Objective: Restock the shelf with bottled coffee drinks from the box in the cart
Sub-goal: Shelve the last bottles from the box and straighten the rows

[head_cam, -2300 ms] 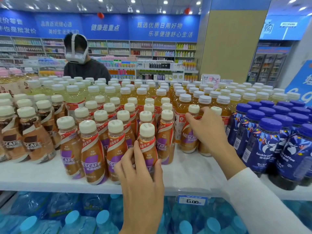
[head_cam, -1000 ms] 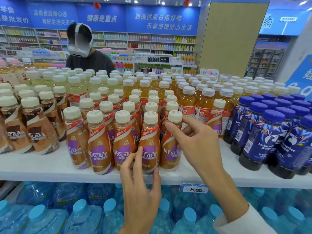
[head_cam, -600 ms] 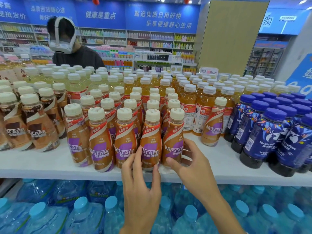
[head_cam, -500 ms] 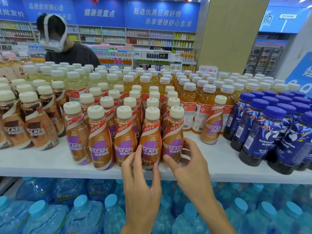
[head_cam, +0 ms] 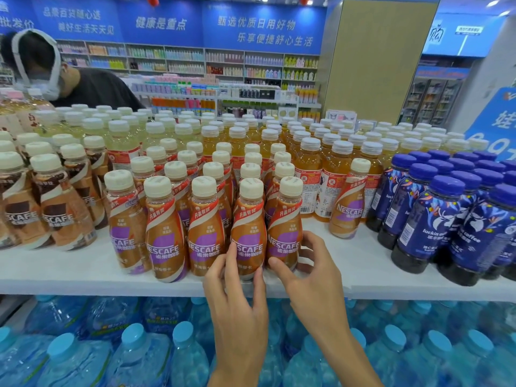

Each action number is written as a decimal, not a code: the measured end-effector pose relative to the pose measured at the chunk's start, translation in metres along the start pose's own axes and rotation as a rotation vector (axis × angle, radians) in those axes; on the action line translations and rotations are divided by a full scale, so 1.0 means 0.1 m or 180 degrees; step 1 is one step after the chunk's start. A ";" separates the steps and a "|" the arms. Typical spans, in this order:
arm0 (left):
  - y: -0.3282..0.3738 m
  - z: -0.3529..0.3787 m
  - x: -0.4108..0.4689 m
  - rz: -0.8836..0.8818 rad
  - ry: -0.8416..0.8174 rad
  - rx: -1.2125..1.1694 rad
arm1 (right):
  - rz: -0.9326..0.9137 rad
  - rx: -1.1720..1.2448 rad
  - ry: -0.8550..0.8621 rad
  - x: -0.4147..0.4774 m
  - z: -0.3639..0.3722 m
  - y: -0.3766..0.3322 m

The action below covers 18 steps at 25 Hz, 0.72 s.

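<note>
Forward from the back rows has come the right hand (head_cam: 310, 277). It now sits at the front edge of the shelf (head_cam: 69, 272), forearm rising from below. Its thumb lies on the front of the end bottle (head_cam: 284, 219) and its fingers (head_cam: 311, 240) curl round the right side, so that grip is closed about the bottle's base. Next door the left hand (head_cam: 237, 297) has kept its place, its back showing and fingers nearly straight. Forefinger and thumb pinch the foot of the fourth bottle (head_cam: 248, 227) in a narrow grip. Both bottles stand upright and touching in a front row of five Nescafé coffees (purple patches on the labels). One more coffee (head_cam: 349, 202) stands alone to the right, just beside the dark blue bottles (head_cam: 435, 219). Water jugs (head_cam: 134, 350) fill the tier beneath. Behind the display a person (head_cam: 92, 88) in a headset bends down.
</note>
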<state>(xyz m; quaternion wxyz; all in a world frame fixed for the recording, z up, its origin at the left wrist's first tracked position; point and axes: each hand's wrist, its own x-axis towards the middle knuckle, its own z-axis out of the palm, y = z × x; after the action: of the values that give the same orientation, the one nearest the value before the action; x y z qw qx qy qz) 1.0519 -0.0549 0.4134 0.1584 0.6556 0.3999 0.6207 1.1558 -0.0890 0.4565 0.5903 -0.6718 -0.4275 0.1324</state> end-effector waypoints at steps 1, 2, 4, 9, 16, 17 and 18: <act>0.00 0.01 0.00 -0.0048 -0.0010 -0.0043 | -0.0006 -0.0016 -0.0038 0.01 -0.02 0.00; 0.00 0.01 0.00 -0.0113 -0.0026 -0.0074 | 0.0005 -0.0026 -0.0076 0.02 -0.03 -0.01; 0.01 0.01 0.01 -0.0225 -0.0049 -0.0115 | 0.0048 -0.0042 -0.0150 0.02 -0.05 -0.03; 0.03 0.01 0.00 -0.0336 -0.0039 -0.0217 | 0.0074 -0.0066 -0.0190 0.02 -0.06 -0.02; 0.01 -0.02 0.02 -0.0329 -0.0090 -0.0225 | 0.0200 -0.0145 -0.0529 0.07 -0.20 -0.09; 0.00 -0.02 0.02 -0.0299 -0.0077 -0.0219 | 0.0223 -0.0091 -0.0563 0.11 -0.31 -0.12; -0.02 -0.02 0.03 -0.0275 -0.0065 -0.0209 | 0.0230 -0.0056 -0.0440 0.18 -0.44 -0.14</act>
<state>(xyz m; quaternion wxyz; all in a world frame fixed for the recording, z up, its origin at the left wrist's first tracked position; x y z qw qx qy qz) 1.0490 -0.0523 0.4148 0.2105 0.6385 0.4056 0.6193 1.1910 -0.1066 0.4874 0.5483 -0.6811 -0.4439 0.1960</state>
